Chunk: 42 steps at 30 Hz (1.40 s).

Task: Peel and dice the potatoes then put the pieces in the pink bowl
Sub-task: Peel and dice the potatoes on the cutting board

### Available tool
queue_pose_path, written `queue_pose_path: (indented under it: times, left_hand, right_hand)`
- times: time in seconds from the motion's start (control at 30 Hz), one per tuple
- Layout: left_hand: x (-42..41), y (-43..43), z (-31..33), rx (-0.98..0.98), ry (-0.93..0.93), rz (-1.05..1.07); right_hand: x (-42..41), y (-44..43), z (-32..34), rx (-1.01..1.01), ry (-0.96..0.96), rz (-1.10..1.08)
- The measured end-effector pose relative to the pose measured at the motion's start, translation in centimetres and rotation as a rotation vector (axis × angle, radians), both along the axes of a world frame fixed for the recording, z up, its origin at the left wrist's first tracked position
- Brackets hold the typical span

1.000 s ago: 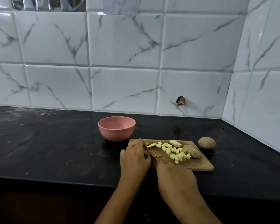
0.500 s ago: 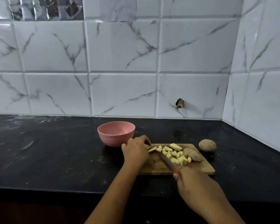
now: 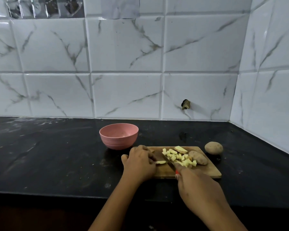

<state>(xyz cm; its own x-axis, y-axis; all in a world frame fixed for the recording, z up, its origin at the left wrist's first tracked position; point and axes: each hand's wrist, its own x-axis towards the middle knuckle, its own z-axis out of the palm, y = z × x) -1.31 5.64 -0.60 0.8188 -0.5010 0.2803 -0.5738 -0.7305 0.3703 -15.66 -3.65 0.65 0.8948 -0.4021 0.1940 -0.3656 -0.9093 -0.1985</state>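
With the left hand [image 3: 139,161] pinching a potato strip [image 3: 160,162] near the cutting board's [image 3: 212,170] left edge and the right hand [image 3: 197,185] clenching the knife [image 3: 168,161], its blade risks nicking those fingertips, the pink bowl [image 3: 118,135] just beyond looking empty.

The tabletop [image 3: 57,155] looks like dark polished stone, smooth with a dull sheen and pale smears and specks on it, while the wall tiles [image 3: 123,47] behind are glossy white ceramic with grey marble-like veins and bevelled edges that catch the light. The pink bowl [image 3: 118,136] has a matt, smooth, plastic-like finish with fine ridges round its lower wall, and the cutting board [image 3: 207,170] is bare light-brown wood, matt and unvarnished. The diced potato pieces [image 3: 178,156] show moist pale-yellow flesh, the whole potato [image 3: 213,147] a dull, rough tan skin, and the knife [image 3: 168,161] a dark blade with a red plastic-looking handle.
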Motion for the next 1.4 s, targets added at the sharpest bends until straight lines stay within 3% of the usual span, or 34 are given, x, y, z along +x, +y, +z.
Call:
queue_pose_path:
  times: [0.4,0.87,1.07,1.23,1.4]
  left_hand:
    - [-1.2,0.6,-1.5,-0.181,-0.062,0.062]
    - [-1.4,0.6,-1.5,-0.236,-0.061,0.093]
    - [-0.6,0.5,-1.3,-0.183,-0.105,0.125]
    - [0.7,-1.5,-0.1,-0.076,-0.088,-0.049]
    - [3.1,-0.9,0.2,-0.195,-0.061,0.031]
  right_hand:
    - [2.7,1.6,0.4,-0.122,0.115,0.006]
    - [3.0,2.7,-0.7,-0.168,0.074,0.024]
    - [1.8,0.5,-0.2,-0.108,-0.022,-0.07]
    - [0.4,-0.3,0.5,-0.021,-0.028,-0.114]
    - [-0.1,0.7,0.6,0.074,0.027,0.002]
